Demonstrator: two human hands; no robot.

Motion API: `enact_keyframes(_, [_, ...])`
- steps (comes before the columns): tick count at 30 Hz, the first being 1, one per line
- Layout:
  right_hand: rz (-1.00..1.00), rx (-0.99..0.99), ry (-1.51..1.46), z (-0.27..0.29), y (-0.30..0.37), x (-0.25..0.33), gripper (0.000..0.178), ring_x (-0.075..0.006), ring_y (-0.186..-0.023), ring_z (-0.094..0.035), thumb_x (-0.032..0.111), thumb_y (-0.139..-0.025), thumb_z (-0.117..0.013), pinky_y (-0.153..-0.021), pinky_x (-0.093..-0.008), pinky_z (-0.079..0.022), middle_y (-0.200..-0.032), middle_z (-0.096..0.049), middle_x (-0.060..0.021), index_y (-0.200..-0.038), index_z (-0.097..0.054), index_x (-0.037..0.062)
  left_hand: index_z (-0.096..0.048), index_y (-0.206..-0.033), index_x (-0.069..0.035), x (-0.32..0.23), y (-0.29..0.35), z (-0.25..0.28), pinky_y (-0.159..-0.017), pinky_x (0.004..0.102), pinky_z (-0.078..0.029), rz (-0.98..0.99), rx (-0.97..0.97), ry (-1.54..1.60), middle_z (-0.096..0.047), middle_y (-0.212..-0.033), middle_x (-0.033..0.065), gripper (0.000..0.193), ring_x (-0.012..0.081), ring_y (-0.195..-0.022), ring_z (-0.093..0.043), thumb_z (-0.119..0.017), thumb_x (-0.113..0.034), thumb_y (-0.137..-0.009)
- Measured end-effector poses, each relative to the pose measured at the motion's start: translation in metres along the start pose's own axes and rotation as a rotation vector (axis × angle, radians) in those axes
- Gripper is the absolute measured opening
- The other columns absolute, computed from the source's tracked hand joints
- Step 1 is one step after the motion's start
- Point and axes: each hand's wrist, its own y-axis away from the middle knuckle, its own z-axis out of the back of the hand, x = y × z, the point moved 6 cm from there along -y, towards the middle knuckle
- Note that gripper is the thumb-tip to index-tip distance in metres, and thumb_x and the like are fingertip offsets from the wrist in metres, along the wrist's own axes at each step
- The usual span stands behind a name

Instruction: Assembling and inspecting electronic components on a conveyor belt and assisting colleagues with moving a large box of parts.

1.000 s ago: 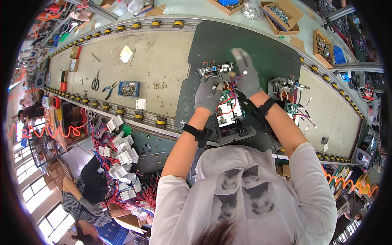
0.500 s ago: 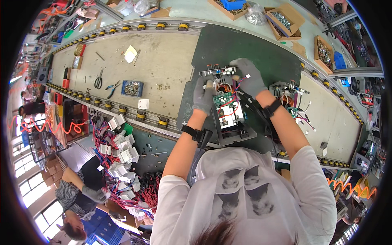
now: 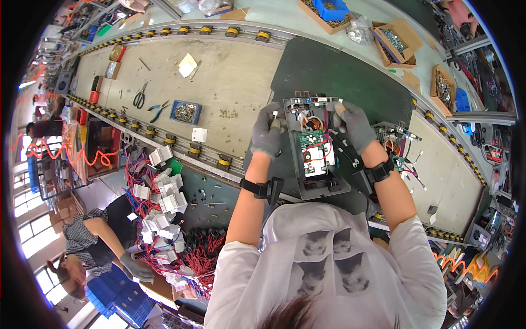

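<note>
In front of me a dark metal tray-shaped chassis (image 3: 316,192) holds a green circuit board (image 3: 311,140), a copper-wound coil, white blocks and red and purple wires. At its far end lies a narrow board (image 3: 312,101) with red parts along its outer edge. My left hand (image 3: 267,134), in a grey glove, is closed just left of the chassis, a small white piece showing at its fingertips. My right hand (image 3: 355,127), also gloved, is closed by the far right corner, beside the purple wires; a small white tip shows there, but its grip is partly hidden.
A second wired board assembly (image 3: 397,143) lies right of my right forearm. Leftward are pliers (image 3: 159,111), scissors (image 3: 140,97) and a blue box of screws (image 3: 186,112). Cartons of hardware (image 3: 392,43) stand beyond the roller rail. A co-worker's gloved hand (image 3: 137,268) is near heaped wired white parts.
The narrow board, tilted between my hands before, now lies at the chassis's far end. My hands have moved apart to either side. The co-worker's arm has shifted lower, and my view has turned slightly.
</note>
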Motion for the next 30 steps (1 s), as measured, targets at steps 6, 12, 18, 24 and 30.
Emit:
enact_keyframes(6, [0.221, 0.131, 0.576, -0.013, 0.007, 0.010, 0.026, -0.0092, -0.059, -0.051, 0.025, -0.083, -0.064, -0.055, -0.0259, -0.042, -0.064, -0.058, -0.0047, -0.089, -0.067, -0.0001, -0.038, -0.130, -0.002, 0.012, 0.010, 0.007, -0.073, 0.0235, -0.049, 0.009, 0.044, -0.038, -0.052, -0.119, 0.0130, 0.047, 0.0170, -0.097, -0.061, -0.044, 0.008, -0.084])
enact_keyframes(12, [0.220, 0.130, 0.714, -0.026, -0.004, 0.018, 0.023, -0.0151, -0.071, -0.056, 0.022, -0.083, -0.062, -0.068, -0.0295, -0.046, -0.079, -0.065, -0.0103, -0.095, -0.067, 0.0030, -0.032, -0.133, 0.000, 0.007, 0.011, -0.002, -0.079, 0.0266, -0.050, -0.051, 0.061, 0.101, -0.045, -0.128, 0.0148, 0.051, 0.0212, -0.106, -0.058, -0.041, 0.011, -0.084])
enact_keyframes(18, [0.340, 0.155, 0.840, -0.052, -0.011, 0.008, 0.026, -0.0282, -0.077, -0.062, 0.027, -0.082, -0.060, -0.070, -0.0358, -0.048, -0.089, -0.066, -0.0132, -0.102, -0.067, 0.0124, -0.034, -0.132, 0.001, 0.016, 0.006, -0.008, -0.085, 0.0289, -0.048, -0.118, 0.102, 0.032, -0.046, -0.128, 0.0163, 0.052, 0.0223, -0.107, -0.057, -0.042, 0.013, -0.082])
enact_keyframes(24, [0.521, 0.041, 0.843, -0.064, -0.002, 0.006, 0.025, -0.0293, -0.076, -0.062, 0.022, -0.078, -0.063, -0.069, -0.0353, -0.049, -0.087, -0.064, -0.0127, -0.101, -0.066, 0.0137, -0.036, -0.131, 0.001, 0.002, 0.010, -0.028, -0.086, 0.0273, -0.047, -0.178, 0.133, -0.303, -0.054, -0.118, 0.0144, 0.051, 0.0195, -0.103, -0.059, -0.049, 0.009, -0.082])
enact_keyframes(30, [0.228, -0.129, 0.852, -0.039, -0.014, -0.010, 0.019, -0.0272, -0.067, -0.061, 0.014, -0.078, -0.061, -0.063, -0.0352, -0.047, -0.076, -0.063, -0.0140, -0.096, -0.068, 0.0122, -0.061, -0.110, 0.000, 0.005, -0.003, -0.021, -0.080, 0.0281, -0.048, 0.136, 0.225, -0.129, -0.067, -0.095, 0.0121, 0.033, 0.0170, -0.091, -0.063, -0.066, -0.004, -0.077])
